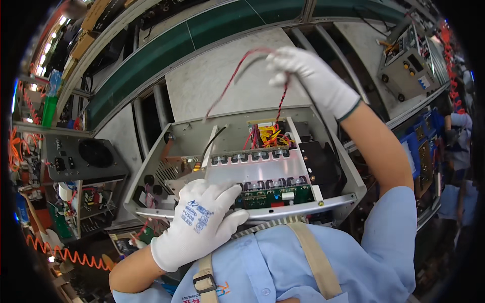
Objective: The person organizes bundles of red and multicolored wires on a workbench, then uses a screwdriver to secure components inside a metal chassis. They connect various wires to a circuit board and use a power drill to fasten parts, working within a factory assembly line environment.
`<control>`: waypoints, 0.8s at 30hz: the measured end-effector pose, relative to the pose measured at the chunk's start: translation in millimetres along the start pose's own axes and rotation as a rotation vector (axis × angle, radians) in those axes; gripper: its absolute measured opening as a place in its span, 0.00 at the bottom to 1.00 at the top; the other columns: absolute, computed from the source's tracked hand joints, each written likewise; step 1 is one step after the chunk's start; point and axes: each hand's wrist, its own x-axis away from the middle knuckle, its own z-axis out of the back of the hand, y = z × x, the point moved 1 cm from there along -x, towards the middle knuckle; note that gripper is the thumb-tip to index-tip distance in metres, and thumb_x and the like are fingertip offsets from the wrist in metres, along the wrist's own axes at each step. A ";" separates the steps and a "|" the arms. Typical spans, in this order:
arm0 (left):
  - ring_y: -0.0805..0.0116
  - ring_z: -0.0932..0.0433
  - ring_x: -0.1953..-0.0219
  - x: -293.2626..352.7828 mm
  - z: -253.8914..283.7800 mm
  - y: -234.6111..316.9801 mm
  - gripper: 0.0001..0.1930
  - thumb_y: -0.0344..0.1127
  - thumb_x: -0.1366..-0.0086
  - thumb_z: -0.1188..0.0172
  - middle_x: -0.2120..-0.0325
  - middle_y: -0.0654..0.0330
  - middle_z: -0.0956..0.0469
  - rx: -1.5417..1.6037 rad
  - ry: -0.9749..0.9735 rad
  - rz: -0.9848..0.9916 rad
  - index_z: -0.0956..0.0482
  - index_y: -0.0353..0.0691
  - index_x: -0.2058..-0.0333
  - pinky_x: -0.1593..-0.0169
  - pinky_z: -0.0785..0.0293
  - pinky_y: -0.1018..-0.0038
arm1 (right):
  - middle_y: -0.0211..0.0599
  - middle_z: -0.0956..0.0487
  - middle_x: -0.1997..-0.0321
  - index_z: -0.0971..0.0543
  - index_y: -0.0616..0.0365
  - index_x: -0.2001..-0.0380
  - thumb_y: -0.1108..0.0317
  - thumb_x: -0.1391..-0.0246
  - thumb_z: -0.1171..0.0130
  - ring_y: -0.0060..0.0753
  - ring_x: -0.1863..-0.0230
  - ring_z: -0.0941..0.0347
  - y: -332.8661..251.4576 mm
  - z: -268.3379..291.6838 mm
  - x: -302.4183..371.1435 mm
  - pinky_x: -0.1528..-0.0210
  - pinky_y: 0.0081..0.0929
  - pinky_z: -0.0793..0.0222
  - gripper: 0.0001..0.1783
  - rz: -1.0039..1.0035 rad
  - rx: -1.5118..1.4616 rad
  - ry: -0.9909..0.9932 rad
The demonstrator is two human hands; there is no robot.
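In front of me lies an opened grey metal equipment case (348, 177) with electronics inside. My right hand (309, 76), in a white glove, is raised above the case's far side. Its fingers are closed on a red wire (234, 80); one end loops left, and a twisted red-and-black stretch runs down into the case. The gloved left hand (198, 222) lies on the near edge, fingers flat and thumb apart, beside a green circuit board (260, 198). Between rows of black components sits a silver metal plate (252, 171). Yellow and red wires (272, 136) bunch behind it.
Another grey unit with a round fan grille (94, 153) stands at the left. At the right is a further open unit with a knobbed panel (410, 70). Metal rollers (336, 58) cross the line behind the case. A coiled orange hose (65, 255) hangs lower left.
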 end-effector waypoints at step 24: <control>0.52 0.25 0.74 -96.6 12.4 -55.1 0.13 0.40 0.37 0.44 0.82 0.55 0.26 -0.313 0.536 0.089 0.24 0.40 0.78 0.66 0.33 0.59 | 0.25 0.22 0.69 0.21 0.61 0.54 0.62 0.41 0.39 0.12 0.74 0.34 -144.6 -22.6 0.5 0.73 0.13 0.39 0.17 -0.011 0.603 -0.276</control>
